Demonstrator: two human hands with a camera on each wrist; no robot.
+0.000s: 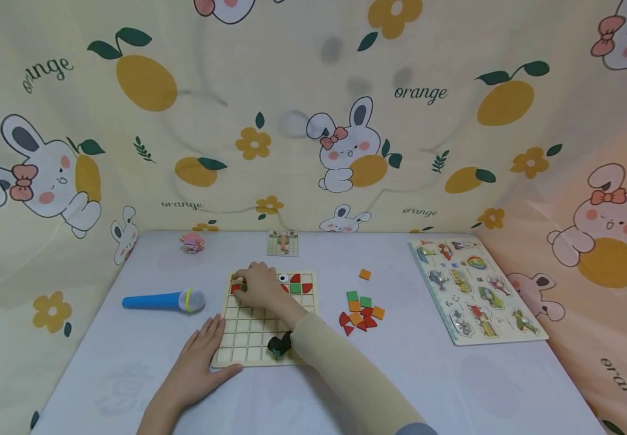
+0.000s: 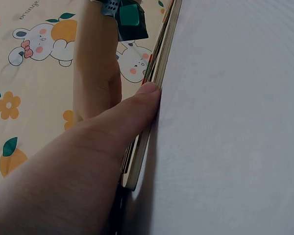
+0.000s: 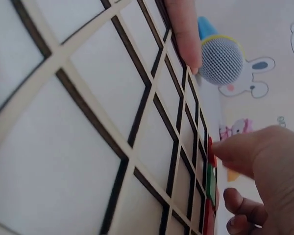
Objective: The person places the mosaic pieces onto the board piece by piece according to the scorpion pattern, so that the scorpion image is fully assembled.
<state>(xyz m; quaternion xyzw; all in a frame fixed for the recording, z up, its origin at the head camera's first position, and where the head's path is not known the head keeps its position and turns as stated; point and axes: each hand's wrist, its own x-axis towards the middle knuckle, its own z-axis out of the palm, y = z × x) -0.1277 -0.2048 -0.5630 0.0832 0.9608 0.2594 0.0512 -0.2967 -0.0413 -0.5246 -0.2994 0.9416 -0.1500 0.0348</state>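
A pale wooden grid board lies in the middle of the table. Red, green and white tiles fill part of its far rows. My left hand rests along the board's left side with straight fingers, its thumb against the near edge. Over the far left corner, my right hand pinches a red tile, thumb tip right at it. A green tile sits beside that one in the right wrist view. The back of the right hand hides some of the far squares in the head view.
Loose red, green and orange tiles lie right of the board. A blue toy microphone is at the left, a pink toy behind it. A small pattern card lies at the back, a picture puzzle board at the right.
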